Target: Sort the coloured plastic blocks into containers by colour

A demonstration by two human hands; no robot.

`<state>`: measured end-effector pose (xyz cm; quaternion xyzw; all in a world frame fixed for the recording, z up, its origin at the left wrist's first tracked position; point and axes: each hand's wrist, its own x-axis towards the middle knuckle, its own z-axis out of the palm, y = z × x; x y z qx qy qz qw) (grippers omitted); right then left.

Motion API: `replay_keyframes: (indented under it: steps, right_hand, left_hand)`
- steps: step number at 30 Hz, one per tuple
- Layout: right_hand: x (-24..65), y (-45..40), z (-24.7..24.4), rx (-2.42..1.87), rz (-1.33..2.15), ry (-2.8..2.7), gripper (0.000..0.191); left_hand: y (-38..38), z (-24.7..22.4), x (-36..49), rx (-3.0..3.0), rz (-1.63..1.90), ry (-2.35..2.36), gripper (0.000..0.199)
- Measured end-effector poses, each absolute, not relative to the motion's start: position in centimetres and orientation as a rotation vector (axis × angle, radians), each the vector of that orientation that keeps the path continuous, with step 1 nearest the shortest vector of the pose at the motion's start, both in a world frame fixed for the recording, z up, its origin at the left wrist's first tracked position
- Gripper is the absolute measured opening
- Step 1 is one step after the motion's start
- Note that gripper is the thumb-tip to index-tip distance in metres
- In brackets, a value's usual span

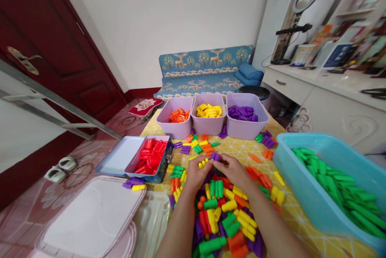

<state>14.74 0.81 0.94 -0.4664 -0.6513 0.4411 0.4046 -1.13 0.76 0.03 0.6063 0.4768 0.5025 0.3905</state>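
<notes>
My left hand (pixel 195 172) is closed around a yellow tube-shaped plastic piece (pixel 203 163), whose rounded ends point up. Beside it, my right hand (pixel 231 170) pinches a purple plastic piece (pixel 215 156) of similar make. The two hands meet at the fingertips above the table, and the pieces are close together; whether they join I cannot tell. Below my hands and forearms lies a loose pile of green, yellow, red, orange and purple plastic pieces (pixel 216 188). Several more pieces (pixel 197 144) lie just beyond my fingers.
Lilac bins hold orange (pixel 179 116), yellow (pixel 208 110) and purple pieces (pixel 243 114) at the table's far edge. A hinged box (pixel 163 167) of red pieces stands left, near pale lids (pixel 93 213). A turquoise tub (pixel 304 197) with green pieces stands right. A metal ladder (pixel 54 99) leans left.
</notes>
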Motion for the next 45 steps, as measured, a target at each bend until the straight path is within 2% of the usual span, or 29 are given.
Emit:
replay_keyframes:
  steps: [4,8,10,15,18,21,26,29,32,36,40,45]
  right_hand:
    - [15.3,0.9,1.1,-1.360,0.852,-1.696,0.021]
    - [17.7,2.9,3.6,-1.319,0.887,-1.900,0.013]
    - [19.4,4.6,5.6,-1.320,0.943,-1.865,0.018]
    - [20.8,8.1,7.3,-1.100,0.875,-1.056,0.039]
    - [19.0,8.5,4.8,-1.236,0.862,-1.325,0.043]
    - [16.3,8.2,2.1,-1.244,0.890,-1.602,0.029]
    - [13.4,7.5,0.9,-1.296,0.708,-2.074,0.055]
    - [13.2,7.0,1.1,-1.373,0.544,-2.279,0.038]
    - [13.9,6.2,1.1,-1.345,0.609,-2.253,0.022]
    - [15.5,4.8,1.2,-1.267,0.863,-2.137,0.012]
    - [16.1,3.4,1.0,-1.179,1.241,-1.805,0.017]
    - [15.8,2.4,-0.1,-1.221,1.307,-1.481,0.023]
  left_hand:
    - [0.6,0.1,-1.0,1.660,1.249,1.138,0.021]
    - [0.7,-0.1,-1.0,1.723,1.271,1.194,0.017]
    - [0.8,-0.2,-1.1,1.750,1.308,1.249,0.016]
    - [1.0,-0.5,-1.2,1.792,1.348,1.321,0.014]
    - [1.1,-0.6,-1.3,1.800,1.357,1.365,0.015]
    - [1.3,-1.1,-1.5,1.763,1.402,1.470,0.020]
    - [1.7,-2.1,-1.8,1.723,1.420,1.633,0.045]
    - [1.6,-2.2,-1.8,1.762,1.315,1.664,0.058]
    - [1.5,-1.8,-1.7,1.835,1.223,1.612,0.057]
    - [1.3,-1.3,-1.5,1.886,1.174,1.463,0.040]
    - [0.9,-0.6,-1.1,1.819,1.219,1.329,0.025]
    - [0.2,0.8,-0.9,1.869,1.183,1.122,0.029]
